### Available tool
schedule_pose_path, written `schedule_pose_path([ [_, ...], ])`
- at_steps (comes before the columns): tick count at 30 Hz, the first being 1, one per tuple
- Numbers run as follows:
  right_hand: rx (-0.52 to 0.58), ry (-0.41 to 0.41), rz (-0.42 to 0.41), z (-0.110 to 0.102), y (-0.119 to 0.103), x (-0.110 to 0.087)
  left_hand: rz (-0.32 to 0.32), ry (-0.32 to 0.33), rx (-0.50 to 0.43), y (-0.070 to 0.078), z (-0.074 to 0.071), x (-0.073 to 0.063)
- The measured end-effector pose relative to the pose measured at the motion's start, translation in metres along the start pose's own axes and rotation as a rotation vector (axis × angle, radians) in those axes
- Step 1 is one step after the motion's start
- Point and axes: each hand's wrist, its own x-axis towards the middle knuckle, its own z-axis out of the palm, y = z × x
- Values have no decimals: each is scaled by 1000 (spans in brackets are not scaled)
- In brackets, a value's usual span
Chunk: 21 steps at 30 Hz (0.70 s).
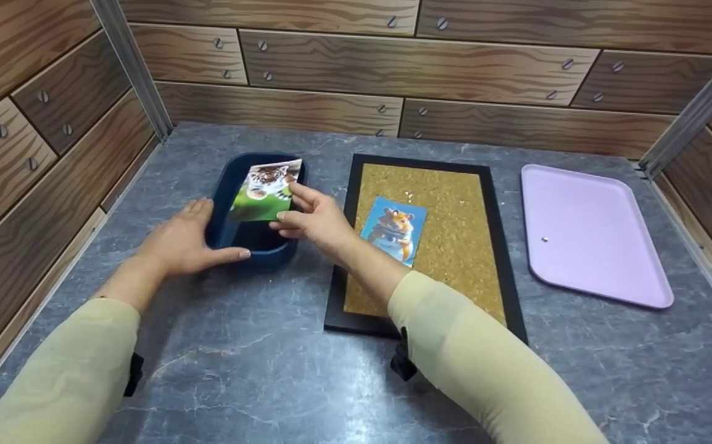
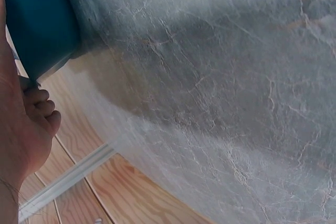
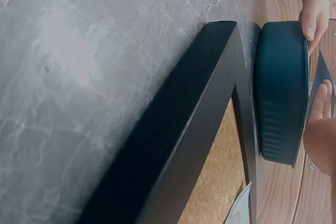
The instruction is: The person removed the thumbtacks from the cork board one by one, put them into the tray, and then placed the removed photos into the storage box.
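Observation:
My right hand (image 1: 310,219) pinches a photo card (image 1: 263,192) by its right edge, showing a tiger cub above green grass. The card is tilted over a dark blue plastic bin (image 1: 263,256), partly covering its inside. At the bin's near left corner is my left hand (image 1: 180,237), its thumb stretched along the front rim and its fingers beside the left wall. A hamster picture (image 1: 406,221) with a blue background lies on a black-framed cork board (image 1: 455,259), right of the bin. Several small light pins (image 1: 408,196) show just above that picture.
To the right a lilac tray (image 1: 590,234) lies on the grey marbled table (image 1: 239,382), a small pin (image 1: 545,238) on its left part. Wood-patterned panels (image 1: 405,68) enclose the back and sides. The cork board's raised frame stands between bin and tray.

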Motion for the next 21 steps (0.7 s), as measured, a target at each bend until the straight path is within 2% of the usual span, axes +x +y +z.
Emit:
schedule_pose_path([
  [11,-44,-27,58,4,5,1,5,3,-5,-3,-1,-3],
  [21,-87,-23,85,2,9,3,13,1,4,2,-1,-1],
])
